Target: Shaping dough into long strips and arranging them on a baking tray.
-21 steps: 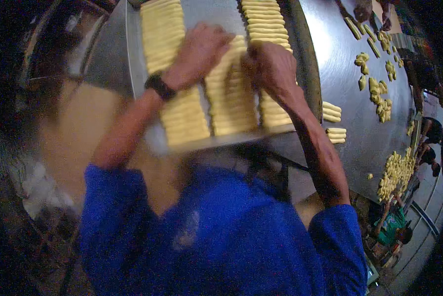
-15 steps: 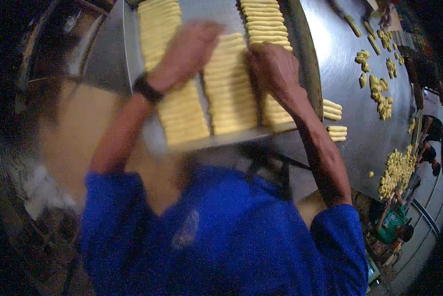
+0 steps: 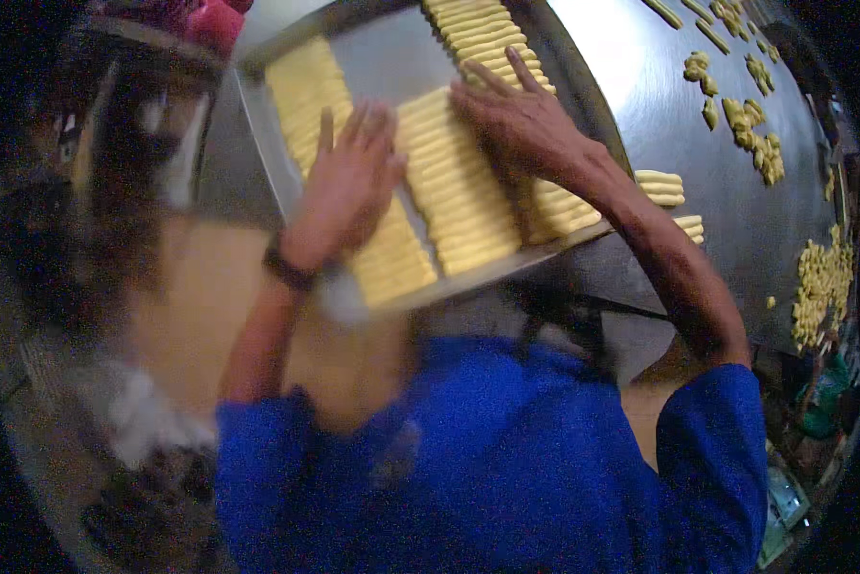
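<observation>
Pale yellow dough sticks lie side by side in three columns in a metal tray (image 3: 382, 59). My left hand (image 3: 346, 191), slightly blurred and with a dark band at its wrist, lies over the left column (image 3: 301, 81) beside the middle one. Its fingers are apart and it holds nothing. My right hand (image 3: 530, 124) rests spread and open over the upper end of the middle column (image 3: 463, 196) and part of the right column (image 3: 473, 29). The sticks under both palms are hidden.
Right of the tray, a shiny metal table (image 3: 659, 115) bears short stacks of dough sticks (image 3: 659, 187), loose dough clumps (image 3: 755, 139) and a large dough pile (image 3: 822, 292). A person in green (image 3: 822, 397) is at the far right. A pink cloth-like thing (image 3: 214, 21) shows at upper left.
My left hand has come nearer, down over the left column, and its fingers have spread. My right hand has opened from a curled shape. The whole view has turned a little.
</observation>
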`<action>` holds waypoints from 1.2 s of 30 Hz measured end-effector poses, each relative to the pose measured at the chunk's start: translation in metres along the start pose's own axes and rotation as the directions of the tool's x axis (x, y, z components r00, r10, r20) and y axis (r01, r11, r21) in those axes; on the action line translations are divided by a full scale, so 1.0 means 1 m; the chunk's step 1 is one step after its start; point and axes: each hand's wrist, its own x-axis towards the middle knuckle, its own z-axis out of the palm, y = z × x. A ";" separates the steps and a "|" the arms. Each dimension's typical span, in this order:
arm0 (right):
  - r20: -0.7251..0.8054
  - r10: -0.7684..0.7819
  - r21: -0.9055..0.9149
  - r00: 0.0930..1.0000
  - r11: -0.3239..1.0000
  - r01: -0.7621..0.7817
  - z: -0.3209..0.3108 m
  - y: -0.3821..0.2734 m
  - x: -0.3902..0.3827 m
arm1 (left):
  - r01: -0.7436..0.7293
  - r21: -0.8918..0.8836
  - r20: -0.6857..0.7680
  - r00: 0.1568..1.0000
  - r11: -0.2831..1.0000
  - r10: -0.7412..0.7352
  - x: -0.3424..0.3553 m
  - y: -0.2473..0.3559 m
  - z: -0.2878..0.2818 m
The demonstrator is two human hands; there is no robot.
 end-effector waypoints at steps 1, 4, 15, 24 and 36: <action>-0.015 0.020 0.062 1.000 0.998 -0.019 -0.008 0.003 -0.007 | 0.073 -0.158 -0.011 0.997 0.985 -0.075 -0.001 -0.003 -0.005; -0.064 -0.015 0.021 0.998 1.000 0.017 -0.013 -0.008 -0.028 | -0.003 -0.078 -0.199 0.980 0.997 -0.013 -0.017 0.008 -0.007; 0.019 0.360 0.348 0.933 0.872 -0.344 -0.020 -0.053 -0.038 | 0.039 -0.482 -0.264 0.946 0.875 -0.187 0.010 0.015 -0.018; -0.105 0.466 0.514 0.879 0.782 -0.353 -0.044 -0.041 -0.065 | -0.103 -0.560 -0.175 0.985 0.822 0.005 0.097 0.004 0.012; 0.154 0.933 0.531 0.326 0.200 -0.824 -0.081 0.095 -0.310 | 0.056 -0.242 -0.260 0.958 0.969 -0.120 0.056 0.013 -0.005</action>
